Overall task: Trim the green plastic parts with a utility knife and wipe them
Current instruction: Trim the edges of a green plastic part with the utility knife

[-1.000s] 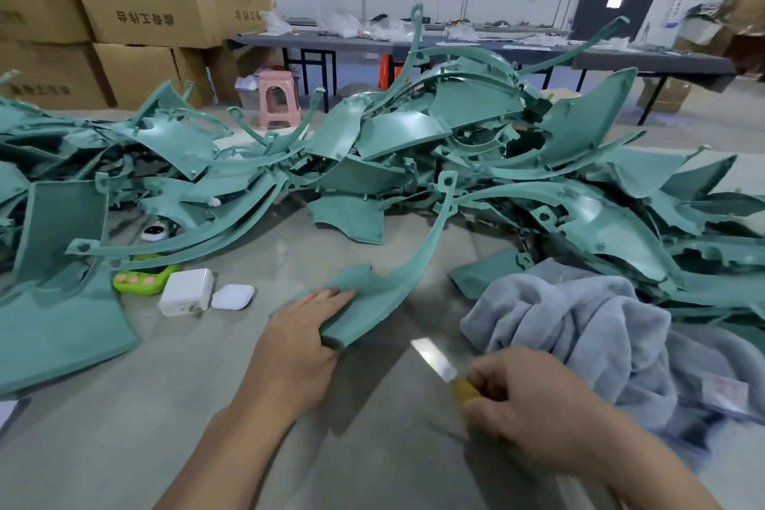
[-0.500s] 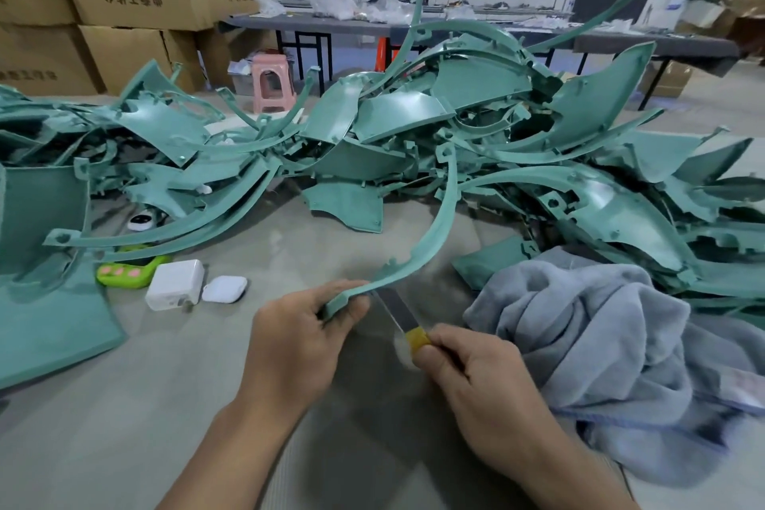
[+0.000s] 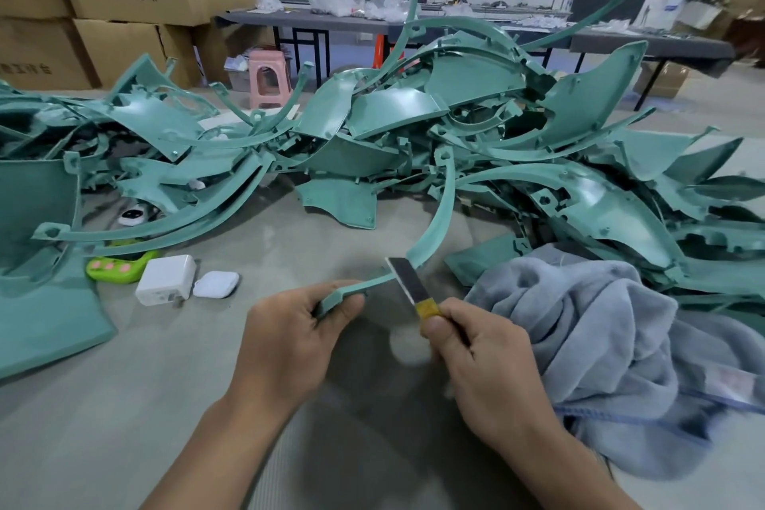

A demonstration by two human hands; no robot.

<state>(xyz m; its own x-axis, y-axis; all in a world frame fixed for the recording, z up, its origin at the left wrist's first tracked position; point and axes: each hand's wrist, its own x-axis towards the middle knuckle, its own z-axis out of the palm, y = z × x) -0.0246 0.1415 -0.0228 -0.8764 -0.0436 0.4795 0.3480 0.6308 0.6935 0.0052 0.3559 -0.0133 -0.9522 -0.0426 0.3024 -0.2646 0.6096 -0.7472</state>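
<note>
Curved green part (image 3: 434, 228) gripped by left hand (image 3: 289, 340) | utility knife (image 3: 410, 282) clenched in right hand (image 3: 484, 360) | blade laid against part's edge

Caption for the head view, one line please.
Left hand grips a curved green plastic strip while the right hand holds the utility knife blade at its edge.

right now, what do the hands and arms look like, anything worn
Nothing worn. The left hand and right hand are bare: no gloves, and no ring, watch or band shows. Both forearms are bare down to the frame edge, with no sleeve in view.
</note>
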